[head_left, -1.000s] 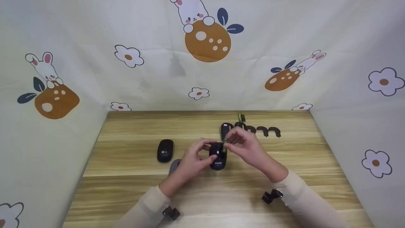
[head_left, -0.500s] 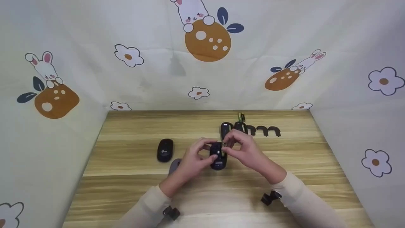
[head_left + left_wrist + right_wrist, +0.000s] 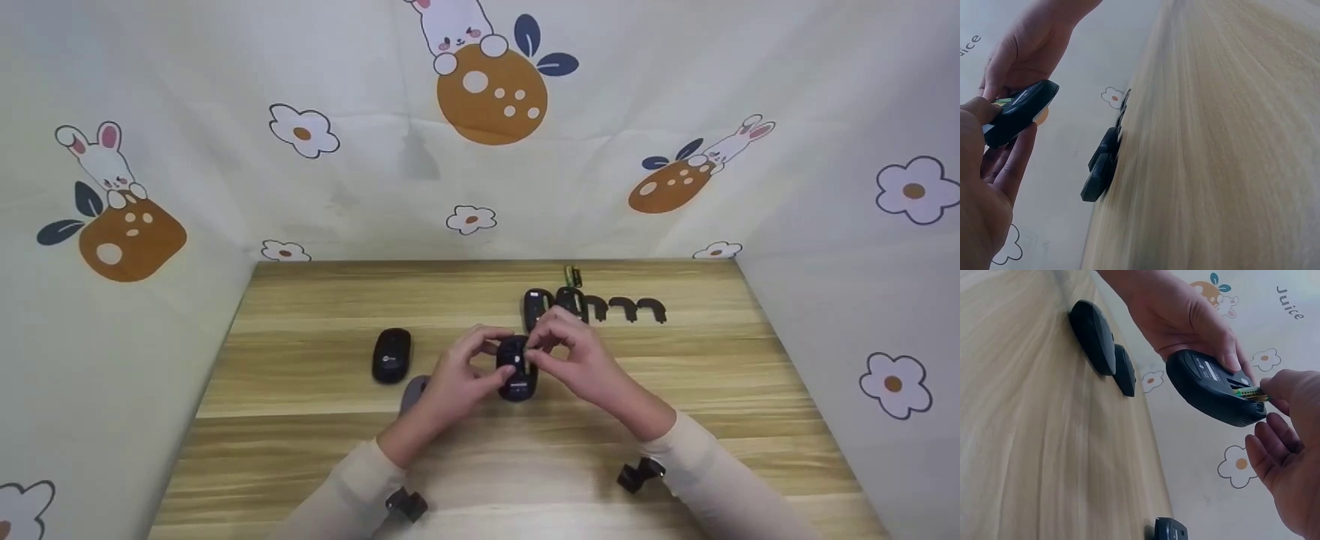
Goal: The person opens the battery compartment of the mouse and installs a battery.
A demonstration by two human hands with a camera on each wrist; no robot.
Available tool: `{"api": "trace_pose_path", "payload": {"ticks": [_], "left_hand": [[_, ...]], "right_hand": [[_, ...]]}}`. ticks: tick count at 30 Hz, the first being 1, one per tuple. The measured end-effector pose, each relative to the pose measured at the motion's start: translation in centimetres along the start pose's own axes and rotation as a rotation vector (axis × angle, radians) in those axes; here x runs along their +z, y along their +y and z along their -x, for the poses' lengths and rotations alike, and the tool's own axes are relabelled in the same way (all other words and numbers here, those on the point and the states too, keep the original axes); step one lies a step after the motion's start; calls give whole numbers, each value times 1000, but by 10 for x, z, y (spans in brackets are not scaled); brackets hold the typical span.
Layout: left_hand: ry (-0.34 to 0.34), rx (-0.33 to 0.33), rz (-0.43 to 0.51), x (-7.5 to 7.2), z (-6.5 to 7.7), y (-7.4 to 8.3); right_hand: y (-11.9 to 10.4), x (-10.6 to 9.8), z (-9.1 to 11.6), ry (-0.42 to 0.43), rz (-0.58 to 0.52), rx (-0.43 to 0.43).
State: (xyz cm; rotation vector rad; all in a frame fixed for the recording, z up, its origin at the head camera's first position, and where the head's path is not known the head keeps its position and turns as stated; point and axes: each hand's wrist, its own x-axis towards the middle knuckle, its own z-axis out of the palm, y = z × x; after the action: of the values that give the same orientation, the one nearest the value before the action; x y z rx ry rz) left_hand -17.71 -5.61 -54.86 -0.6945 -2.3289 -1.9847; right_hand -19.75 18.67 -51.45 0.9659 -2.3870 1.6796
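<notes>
My left hand (image 3: 465, 375) grips a black computer mouse (image 3: 517, 388), held underside up above the table, thumb across its bottom. A battery slot lies uncovered along one side of the mouse. My right hand (image 3: 576, 352) pinches a slim green-and-gold battery (image 3: 1248, 392) by one end, thumb and forefinger at the slot. In the right wrist view the battery lies partly within the slot, slightly slanted, its outer end under the thumb. The right hand's other fingers curve loosely beneath the mouse's end.
Two upturned black mice, one (image 3: 536, 307) beside another (image 3: 571, 300), lie behind my right hand. Several curved battery covers (image 3: 622, 307) are lined up rightward of them, with loose batteries (image 3: 572, 276) near the back edge. A black mouse (image 3: 391, 356) and a grey mouse (image 3: 414, 394) sit at left.
The battery has gone from standing above the mouse to lying down in its slot, my right hand lowering and shifting slightly left with it. My left hand keeps its grip on the mouse.
</notes>
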Motion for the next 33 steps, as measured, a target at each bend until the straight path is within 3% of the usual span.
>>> {"api": "trace_pose_path", "payload": {"ticks": [8, 13, 18, 28, 33], "left_hand": [[-2, 49, 6, 1, -1, 0], [-8, 49, -6, 2, -1, 1], [-6, 50, -20, 3, -1, 1], [-12, 41, 30, 5, -2, 0], [-11, 45, 20, 5, -3, 0]], "right_hand": [[-2, 2, 1, -40, -268, 320], [-2, 0, 0, -56, -334, 404], [-3, 1, -1, -37, -292, 385], [-1, 10, 4, 47, -143, 184], [2, 10, 6, 64, -128, 171]]}}
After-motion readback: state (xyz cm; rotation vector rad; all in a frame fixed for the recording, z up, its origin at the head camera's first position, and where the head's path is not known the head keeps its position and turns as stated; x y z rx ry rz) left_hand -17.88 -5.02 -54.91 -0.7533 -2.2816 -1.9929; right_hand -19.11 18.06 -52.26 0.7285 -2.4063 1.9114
